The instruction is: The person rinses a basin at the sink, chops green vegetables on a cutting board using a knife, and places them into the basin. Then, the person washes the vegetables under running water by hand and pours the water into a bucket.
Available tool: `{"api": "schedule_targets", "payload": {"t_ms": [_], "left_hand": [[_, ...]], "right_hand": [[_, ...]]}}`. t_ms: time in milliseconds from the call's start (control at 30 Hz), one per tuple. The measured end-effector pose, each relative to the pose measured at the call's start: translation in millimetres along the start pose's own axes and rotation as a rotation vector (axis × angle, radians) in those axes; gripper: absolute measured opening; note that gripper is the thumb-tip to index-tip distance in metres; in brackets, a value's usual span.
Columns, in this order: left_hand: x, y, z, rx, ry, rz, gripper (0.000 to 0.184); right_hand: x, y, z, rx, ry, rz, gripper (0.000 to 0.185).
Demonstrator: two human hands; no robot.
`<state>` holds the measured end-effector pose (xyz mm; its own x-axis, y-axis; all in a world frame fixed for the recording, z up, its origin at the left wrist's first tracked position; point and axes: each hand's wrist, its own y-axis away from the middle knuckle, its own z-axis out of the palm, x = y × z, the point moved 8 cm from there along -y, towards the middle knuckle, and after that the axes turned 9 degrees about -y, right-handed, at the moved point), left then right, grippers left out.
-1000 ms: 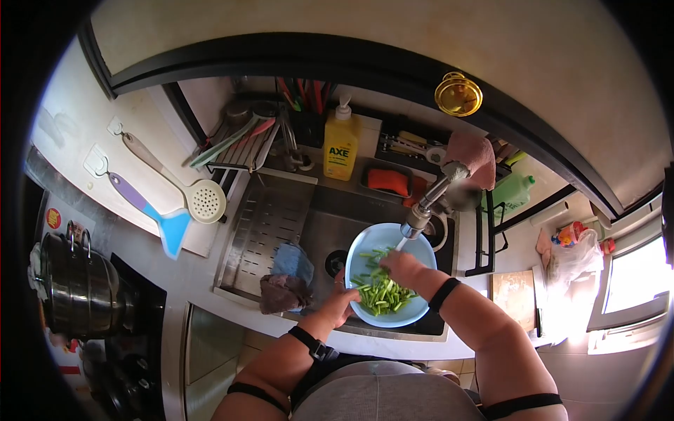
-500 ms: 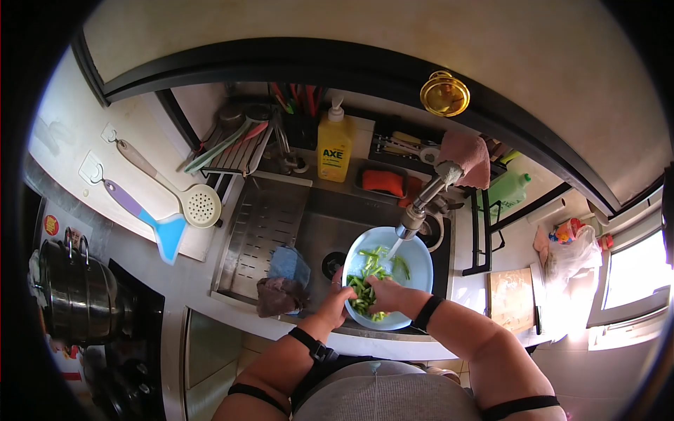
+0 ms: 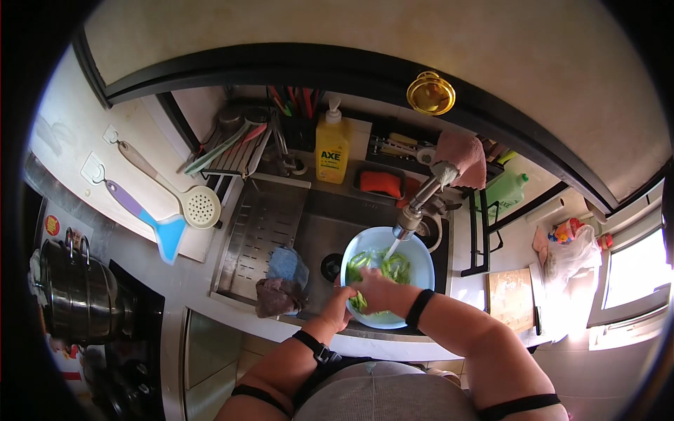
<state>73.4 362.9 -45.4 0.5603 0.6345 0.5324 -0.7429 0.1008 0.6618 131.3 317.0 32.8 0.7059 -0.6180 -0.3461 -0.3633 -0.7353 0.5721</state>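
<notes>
A light blue bowl stands in the sink under the faucet, and water runs from it into the bowl. Cut green vegetable pieces lie in the water, blurred by movement. My left hand grips the bowl's left rim, with the fingers on the outside. Inside the bowl, my right hand is down among the green pieces; its fingers are blurred and partly hidden, so their grip cannot be made out.
Blue and brown cloths hang over the sink's front edge, left of the bowl. Behind the sink stand a yellow soap bottle and a red sponge. A cutting board lies at the right, and a steel pot stands far left.
My right hand has moved left and down within the bowl, stirring the green pieces, which have shifted and spread. My left hand has stayed at the rim. The view has shifted slightly.
</notes>
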Motion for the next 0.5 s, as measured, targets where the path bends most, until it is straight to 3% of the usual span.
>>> {"api": "schedule_targets", "payload": {"t_ms": [67,100,267,333,367,433,467,500], "left_hand": [[-6.5,-6.7,-6.5,-0.019,-0.003,-0.005,0.031],[-1.2,-2.2,-4.0,-0.018,0.02,0.016,0.031],[6.0,4.0,-3.0,0.002,0.076,0.003,0.031],[8.2,6.8,1.0,-0.01,0.055,0.027,0.03],[4.2,3.2,-2.0,-0.009,0.053,0.025,0.03],[-6.6,-8.5,-9.3,-0.006,0.127,-0.001,0.032],[-5.9,-8.3,-7.6,-0.01,0.125,0.0,0.032],[-5.1,-6.5,-7.0,-0.006,0.134,0.001,0.033]], "right_hand": [[-10.2,8.0,26.5,0.02,0.058,-0.238,0.044],[-6.7,17.2,25.3,0.066,-0.016,-0.239,0.035],[57.5,6.5,5.5,0.143,-0.004,-0.009,0.033],[86.8,0.8,-14.2,0.538,-0.146,-0.073,0.047],[81.3,6.9,-18.9,0.539,-0.149,-0.071,0.047],[79.2,24.6,-20.5,0.311,-0.126,0.254,0.087],[73.1,26.3,-21.5,0.314,-0.125,0.257,0.087],[71.4,25.5,-6.4,0.171,-0.139,0.355,0.098]]}}
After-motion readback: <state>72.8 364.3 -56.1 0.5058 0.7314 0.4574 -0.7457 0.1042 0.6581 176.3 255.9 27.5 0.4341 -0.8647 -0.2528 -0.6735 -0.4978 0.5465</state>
